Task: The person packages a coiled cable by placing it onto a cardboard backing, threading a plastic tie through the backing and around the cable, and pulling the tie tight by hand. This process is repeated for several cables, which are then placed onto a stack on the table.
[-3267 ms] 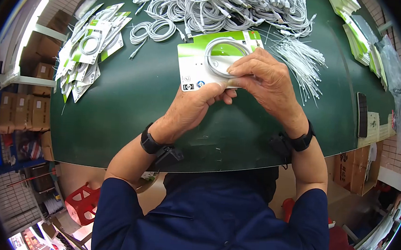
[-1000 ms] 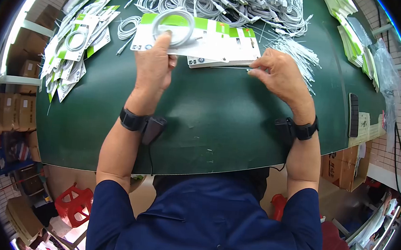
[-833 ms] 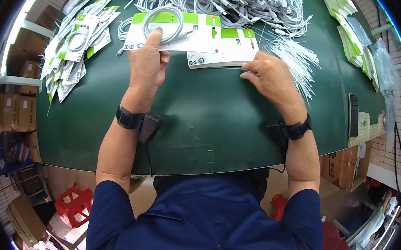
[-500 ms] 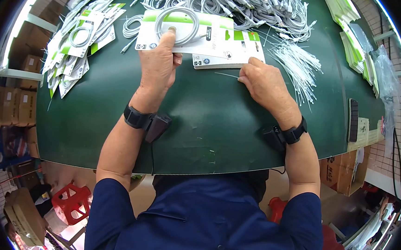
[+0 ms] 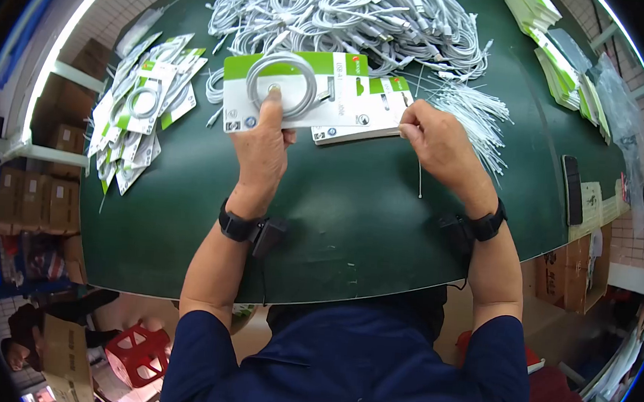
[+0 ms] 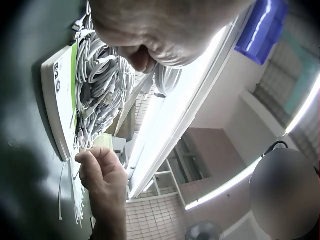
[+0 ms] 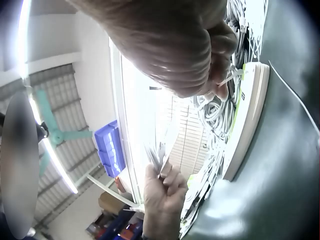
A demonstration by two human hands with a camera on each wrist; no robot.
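Note:
My left hand (image 5: pixel 262 148) grips a cardboard package card (image 5: pixel 347 113), green along the top and white below, with the thumb pressed inside a coiled white cable (image 5: pixel 310 99) that lies on the card's face. To the right, my right hand (image 5: pixel 438 138) pinches a thin white cable tie (image 5: pixel 421 178), whose free end hangs down over the table. Partly beneath the held card in the head view is a stack of similar cards (image 5: pixel 357 132). In the right wrist view, the pinching right hand (image 7: pixel 200 55) is close to the stack of cards (image 7: pixel 247 120).
A large heap of coiled cables (image 5: pixel 349 20) covers the back of the green table (image 5: pixel 320 223). Loose cable ties (image 5: pixel 473 118) lie at right. Carded cables (image 5: pixel 142 106) are piled at left, more cards (image 5: pixel 570 76) at the back right. A dark phone-like slab (image 5: pixel 571 190) lies at the right edge.
Both hands were together on the card; the left then carried it left, while the right went to the stack's right side. The cable tie pointed left from the right hand and now hangs down.

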